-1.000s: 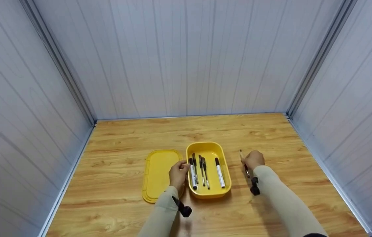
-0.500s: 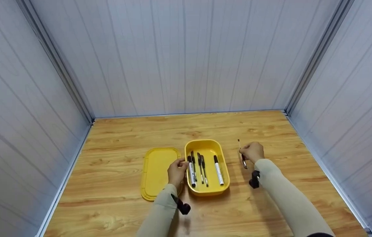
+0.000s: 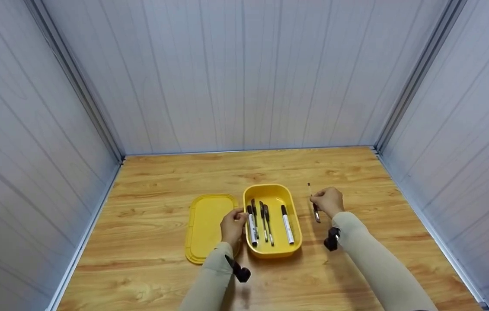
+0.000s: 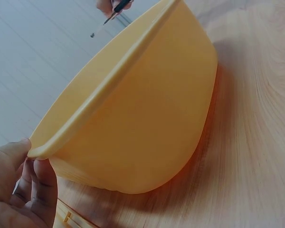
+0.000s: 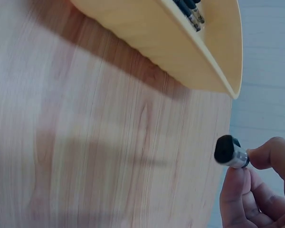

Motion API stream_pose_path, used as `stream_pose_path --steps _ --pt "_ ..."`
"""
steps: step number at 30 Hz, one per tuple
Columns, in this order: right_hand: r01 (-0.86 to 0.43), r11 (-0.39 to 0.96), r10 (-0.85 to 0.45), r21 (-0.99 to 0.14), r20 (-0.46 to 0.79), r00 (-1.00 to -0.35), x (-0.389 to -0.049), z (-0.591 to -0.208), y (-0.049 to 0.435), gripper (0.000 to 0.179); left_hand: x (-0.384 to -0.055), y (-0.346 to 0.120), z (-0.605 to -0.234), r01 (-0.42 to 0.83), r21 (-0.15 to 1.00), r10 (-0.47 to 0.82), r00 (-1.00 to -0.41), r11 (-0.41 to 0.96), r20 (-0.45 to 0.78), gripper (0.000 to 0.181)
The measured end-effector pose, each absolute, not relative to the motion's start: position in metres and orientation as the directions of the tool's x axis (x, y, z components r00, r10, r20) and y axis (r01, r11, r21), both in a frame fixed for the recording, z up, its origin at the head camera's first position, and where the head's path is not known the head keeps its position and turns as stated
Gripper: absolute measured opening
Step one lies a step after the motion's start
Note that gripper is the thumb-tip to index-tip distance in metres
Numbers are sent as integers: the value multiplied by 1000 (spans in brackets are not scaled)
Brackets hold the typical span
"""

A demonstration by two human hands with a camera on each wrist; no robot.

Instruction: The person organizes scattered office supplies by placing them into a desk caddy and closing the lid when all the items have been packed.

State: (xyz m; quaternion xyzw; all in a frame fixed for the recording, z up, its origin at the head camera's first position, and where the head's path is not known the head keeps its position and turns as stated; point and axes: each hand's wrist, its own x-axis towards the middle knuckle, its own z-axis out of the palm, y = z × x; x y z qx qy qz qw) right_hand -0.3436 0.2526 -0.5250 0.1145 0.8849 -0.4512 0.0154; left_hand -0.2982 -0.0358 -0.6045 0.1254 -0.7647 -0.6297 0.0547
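A yellow plastic box [image 3: 275, 190] stands without its lid on the table. My left hand [image 3: 232, 225] pinches its left rim; in the left wrist view the thumb [image 4: 19, 148] lies over the edge and fingers sit beneath. Right of the box, my right hand [image 3: 330, 201] pinches a gel pen [image 3: 316, 214] around its middle, above the table. In the right wrist view the pen's black end [image 5: 224, 149] points at the camera. Inside the box lie three black-capped gel pens [image 3: 269, 222] and two white markers, one at the right [image 3: 288, 226] and one at the left [image 3: 252, 229].
A flat yellow lid [image 3: 205, 229] lies on the wooden table [image 3: 149, 242] just left of the box, partly under my left hand and wrist. Pale panel walls [image 3: 244, 77] close off the back and both sides.
My right hand has risen a little and shifted left toward the box, with the gel pen in its fingers. My left hand keeps its hold on the rim.
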Motion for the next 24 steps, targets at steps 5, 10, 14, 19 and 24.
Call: stream_pose_path --steps 5,10,14,19,24 --pt "196 557 165 -807 -124 -978 -340 -527 243 16 -298 -36 -603 -135 980 -253 -963 144 -95 26" --pt "190 558 156 -808 -123 -980 -339 -529 233 17 -296 -36 -602 -121 981 -240 -967 151 -83 28" --pt "180 553 157 -813 -111 -981 -337 -531 225 13 -296 -36 -602 -110 980 -242 -968 168 -67 27" --pt "167 505 126 -847 -118 -985 -335 -535 213 8 -297 -37 -603 -105 977 -247 -967 185 -57 26" --pt "158 483 108 -861 -120 -987 -332 -537 202 6 -296 -36 -602 -111 981 -239 -968 161 -70 27"
